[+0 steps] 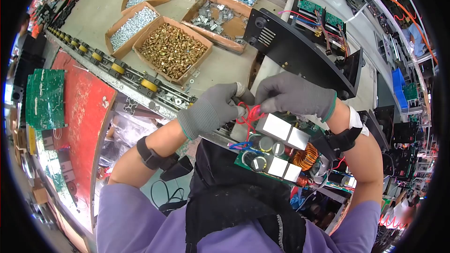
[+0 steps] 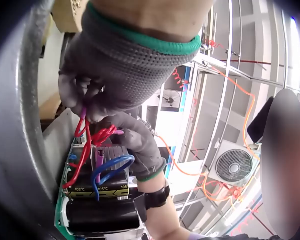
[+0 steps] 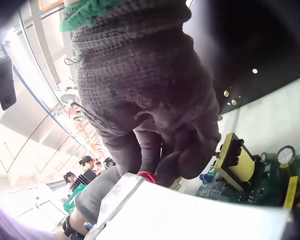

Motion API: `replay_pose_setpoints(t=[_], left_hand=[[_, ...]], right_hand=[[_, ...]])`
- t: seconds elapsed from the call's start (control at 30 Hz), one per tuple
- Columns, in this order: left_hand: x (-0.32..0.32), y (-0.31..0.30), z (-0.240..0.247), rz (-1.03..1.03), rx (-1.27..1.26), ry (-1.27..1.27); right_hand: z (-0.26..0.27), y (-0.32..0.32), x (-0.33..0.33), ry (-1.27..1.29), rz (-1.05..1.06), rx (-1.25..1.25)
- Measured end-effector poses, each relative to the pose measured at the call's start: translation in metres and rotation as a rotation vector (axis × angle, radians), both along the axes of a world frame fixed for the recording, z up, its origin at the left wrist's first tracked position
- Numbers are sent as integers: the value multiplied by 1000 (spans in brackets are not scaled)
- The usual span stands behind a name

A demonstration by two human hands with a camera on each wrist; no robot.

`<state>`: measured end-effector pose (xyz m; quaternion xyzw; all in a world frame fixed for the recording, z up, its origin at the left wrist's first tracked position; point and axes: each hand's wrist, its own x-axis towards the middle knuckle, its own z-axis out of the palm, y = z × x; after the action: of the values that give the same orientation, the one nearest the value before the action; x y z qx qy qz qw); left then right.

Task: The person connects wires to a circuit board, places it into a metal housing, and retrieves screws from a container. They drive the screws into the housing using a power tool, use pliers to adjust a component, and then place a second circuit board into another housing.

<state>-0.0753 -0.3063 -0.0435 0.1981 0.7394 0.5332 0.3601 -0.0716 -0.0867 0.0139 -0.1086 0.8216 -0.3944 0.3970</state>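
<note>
Both hands wear grey gloves with green cuffs and meet over a green circuit board [image 1: 243,160]. My left hand [image 1: 211,110] pinches a red wire [image 2: 81,127] near its purple end. From the other side, my right hand [image 1: 295,94] holds the looped bundle of red wires [image 1: 253,114] with its fingers curled. Silver metal blocks [image 1: 274,126], black capacitors [image 2: 102,215] and a copper coil [image 1: 305,157] stand on the board. A blue wire [image 2: 112,167] loops up beside the red ones. In the right wrist view, a white block partly covers the fingertips.
Cardboard boxes of brass screws [image 1: 171,51], silver screws [image 1: 133,28] and metal clips [image 1: 215,16] stand beyond the hands. A black metal panel [image 1: 290,47] lies ahead to the right. A roller rail [image 1: 119,68] crosses at left, past which green boards [image 1: 47,98] stand.
</note>
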Motion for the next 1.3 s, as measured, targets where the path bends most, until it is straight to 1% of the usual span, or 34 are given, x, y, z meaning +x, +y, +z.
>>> replay_pose_setpoints(t=[0.03,0.07,0.13,0.17,0.2,0.23,0.33,0.37,0.4,0.43,0.5,0.57,0.63,0.67,0.7,0.73,0.77,0.83,0.87,0.9,0.93,0.97,1.03,1.07,1.1,1.13,1.17,1.23,1.27,1.3], left_hand=[[-1,-1,-1,-46,-29,-9],[-1,-1,-5,-45,-29,-8],[-1,-1,-14,-69,127,-63],[-1,-1,-14,-69,127,-63],[-1,0,-9,-91,46,-20],[-2,1,-6,-112,-35,22],[-7,-3,-14,-150,-4,-9],[-7,-3,-14,-151,-4,-10],[-8,-3,-12,-145,59,-75],[-8,-3,-11,-138,119,-140],[-9,-2,-13,-145,145,-170],[-10,0,-16,-149,174,-201],[-13,4,-18,-185,86,-147],[-14,6,-15,-187,85,-147],[-14,7,-8,-206,31,-111],[-14,9,-4,-227,-23,-73],[-14,9,-7,-234,-25,-72],[-9,7,-17,-140,106,-198],[-8,7,-18,-143,103,-200],[-7,7,-18,-109,31,-172],[-6,7,-19,-76,-41,-143],[-4,8,-24,-80,-43,-142],[1,12,-33,80,117,-223],[1,9,-33,79,115,-223],[1,4,-16,78,101,-298],[1,1,-5,77,87,-375],[2,-2,-1,76,85,-376],[3,-6,5,65,2,-207],[3,-8,10,60,1,-207],[3,-10,18,43,83,-143]], right_hand=[[1,-1,-1,1,0,-1],[1,-1,-2,20,40,8],[-1,-2,-3,38,79,17],[-6,-2,-4,95,94,-11],[-9,-2,-5,152,109,-38],[-11,-1,-5,151,110,-37],[-9,-2,-7,98,127,-79],[-1,-4,-8,61,158,-5],[4,-6,-9,26,185,69],[4,-6,-10,28,181,68],[4,-6,-12,17,221,75],[5,-8,-12,23,215,71],[3,-7,-11,30,210,67],[-2,-6,-10,106,216,42],[-4,-4,-8,181,220,18],[-2,-2,-6,182,215,17],[2,0,-4,153,209,-20],[0,6,-1,123,194,-64],[-6,12,-1,86,187,-118],[-10,16,-2,49,181,-172],[-11,16,-3,50,177,-175],[-12,16,-4,58,182,-133],[-5,9,-1,65,186,-92],[4,5,6,211,114,-10],[18,-3,15,355,40,72],[35,-12,28,250,-9,199],[33,-15,40,248,-11,198],[24,-16,61,484,266,572],[12,-7,65,504,294,504],[10,-4,66,503,291,505]])
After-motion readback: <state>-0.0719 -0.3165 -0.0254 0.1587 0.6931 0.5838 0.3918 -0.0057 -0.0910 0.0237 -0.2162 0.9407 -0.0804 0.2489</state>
